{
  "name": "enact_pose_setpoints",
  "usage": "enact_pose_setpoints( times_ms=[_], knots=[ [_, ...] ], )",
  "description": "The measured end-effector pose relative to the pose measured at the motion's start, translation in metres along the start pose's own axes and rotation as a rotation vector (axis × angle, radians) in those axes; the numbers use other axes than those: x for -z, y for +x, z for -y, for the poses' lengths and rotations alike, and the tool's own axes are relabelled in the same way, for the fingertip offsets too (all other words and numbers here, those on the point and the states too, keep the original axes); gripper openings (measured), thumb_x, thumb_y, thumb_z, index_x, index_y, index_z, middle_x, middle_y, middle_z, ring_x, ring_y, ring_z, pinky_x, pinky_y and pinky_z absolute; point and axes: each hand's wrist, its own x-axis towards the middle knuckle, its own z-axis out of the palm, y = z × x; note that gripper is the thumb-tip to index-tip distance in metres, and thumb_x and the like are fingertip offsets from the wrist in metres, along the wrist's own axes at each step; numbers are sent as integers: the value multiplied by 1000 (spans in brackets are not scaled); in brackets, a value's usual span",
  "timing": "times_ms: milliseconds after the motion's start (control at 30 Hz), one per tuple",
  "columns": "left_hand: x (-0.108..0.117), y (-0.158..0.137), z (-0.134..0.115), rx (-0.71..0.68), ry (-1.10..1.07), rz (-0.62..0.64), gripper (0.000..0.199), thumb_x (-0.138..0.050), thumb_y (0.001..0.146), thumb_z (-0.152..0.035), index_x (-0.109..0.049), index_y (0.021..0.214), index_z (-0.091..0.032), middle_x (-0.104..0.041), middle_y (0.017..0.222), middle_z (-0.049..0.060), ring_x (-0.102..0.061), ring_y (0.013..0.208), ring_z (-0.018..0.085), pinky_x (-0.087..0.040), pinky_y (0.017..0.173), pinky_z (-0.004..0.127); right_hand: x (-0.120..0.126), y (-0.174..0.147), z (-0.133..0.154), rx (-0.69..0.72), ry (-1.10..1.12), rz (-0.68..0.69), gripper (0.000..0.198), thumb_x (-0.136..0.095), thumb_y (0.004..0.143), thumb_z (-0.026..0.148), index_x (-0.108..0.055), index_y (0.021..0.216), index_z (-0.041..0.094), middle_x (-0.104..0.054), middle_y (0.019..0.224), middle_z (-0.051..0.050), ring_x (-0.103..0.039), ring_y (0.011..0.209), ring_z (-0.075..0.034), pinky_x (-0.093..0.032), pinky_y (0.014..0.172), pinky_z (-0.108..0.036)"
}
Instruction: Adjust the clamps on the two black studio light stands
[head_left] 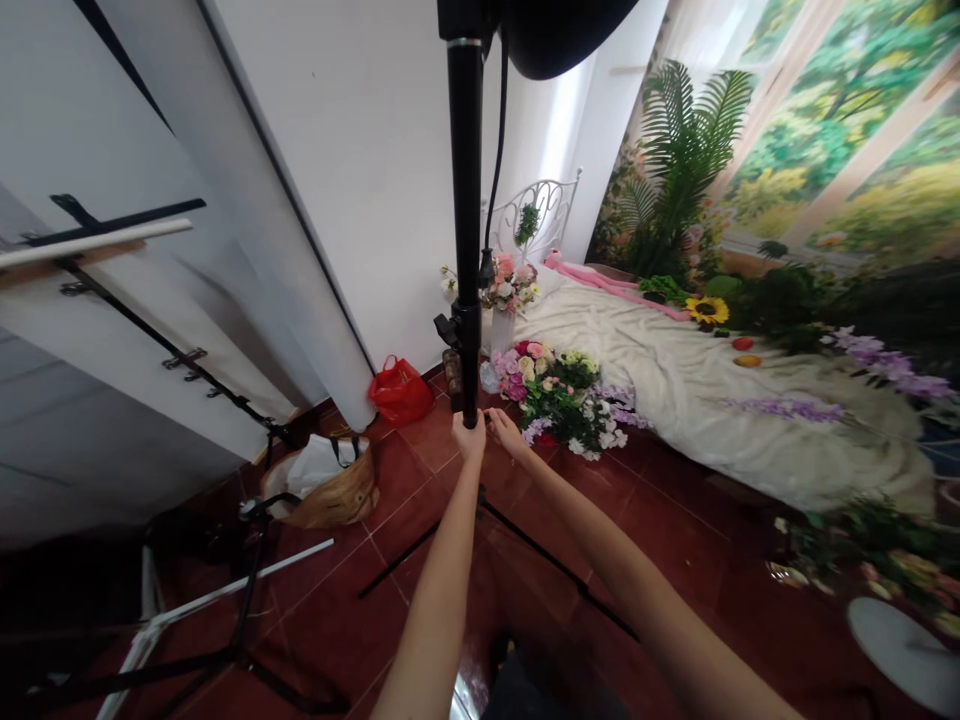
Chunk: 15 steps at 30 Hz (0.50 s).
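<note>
A black light stand (pixel 466 180) rises upright before me, with a dark lamp head (pixel 566 35) at its top. My left hand (pixel 469 436) is wrapped round the pole low down, below a clamp collar (pixel 466 328). Just right of the pole, my right hand (pixel 505 430) has its fingers pinched at a small dark part, seemingly a knob, that is mostly hidden. A black cable (pixel 496 150) hangs beside the pole and ends in a dark plug-like piece (pixel 487 268). The stand's legs (pixel 555 565) spread over the floor below my hands.
Bunches of artificial flowers (pixel 559 385) lie on the red tiles beside a bed with a cream cover (pixel 675 390). A red plastic bag (pixel 401 390) and a woven basket (pixel 337 495) stand left. Another stand's legs (pixel 247 620) and a white pole (pixel 247 580) occupy the lower left.
</note>
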Motion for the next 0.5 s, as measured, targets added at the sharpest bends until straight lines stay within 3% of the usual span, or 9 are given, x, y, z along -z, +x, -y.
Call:
enact_pose_setpoints(
  times_ms=[167,300,500],
  knots=[
    [-3,2,3,5,3,-13,20,-61,73,-37,-57,74,-18,-64,75,6,-63,72,19,-48,67,28,-6,2,-3,-8,-14,-45,32,-48,83,50,-58,87,20,-58,74,-1,-55,74,-14,-45,64,-22],
    [-4,4,4,-10,-10,4,21,-60,74,-39,-57,74,-18,-64,73,6,-62,70,18,-47,65,27,-14,6,-10,70,-59,-147,36,-42,85,53,-55,82,19,-59,82,-4,-55,81,-14,-44,71,-21],
    [-4,5,7,-8,3,17,23,-62,72,-40,-58,74,-17,-64,72,6,-62,69,18,-47,65,27,-11,19,-6,34,-204,-172,46,-47,80,59,-47,58,19,-51,60,0,-47,58,-11,-39,56,-20]
  ],
)
